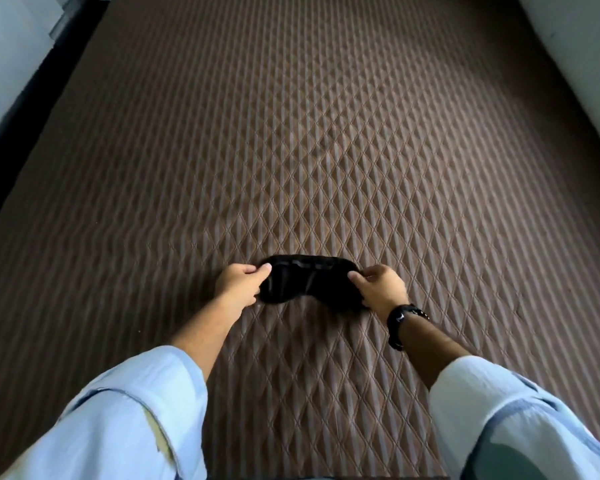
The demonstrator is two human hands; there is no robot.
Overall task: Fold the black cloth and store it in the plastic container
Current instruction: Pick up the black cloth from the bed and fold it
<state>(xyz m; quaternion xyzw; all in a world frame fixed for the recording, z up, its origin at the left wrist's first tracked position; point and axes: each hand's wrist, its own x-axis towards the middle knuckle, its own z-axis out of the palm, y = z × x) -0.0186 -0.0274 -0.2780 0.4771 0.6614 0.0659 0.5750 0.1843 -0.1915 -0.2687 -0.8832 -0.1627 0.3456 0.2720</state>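
A small black cloth [309, 280] is stretched sideways just above a brown quilted surface [326, 133], near the lower middle of the view. My left hand [239, 284] pinches its left end between thumb and fingers. My right hand [381, 289], with a black watch [400, 322] on the wrist, grips its right end. The cloth sags a little in the middle and looks folded into a narrow band. No plastic container is in view.
The brown quilted surface stretches far ahead. A white wall with a dark gap [11, 109] runs along its left edge, and a pale wall [589, 57] borders the right. Light blue sleeves [125, 417] fill the bottom corners.
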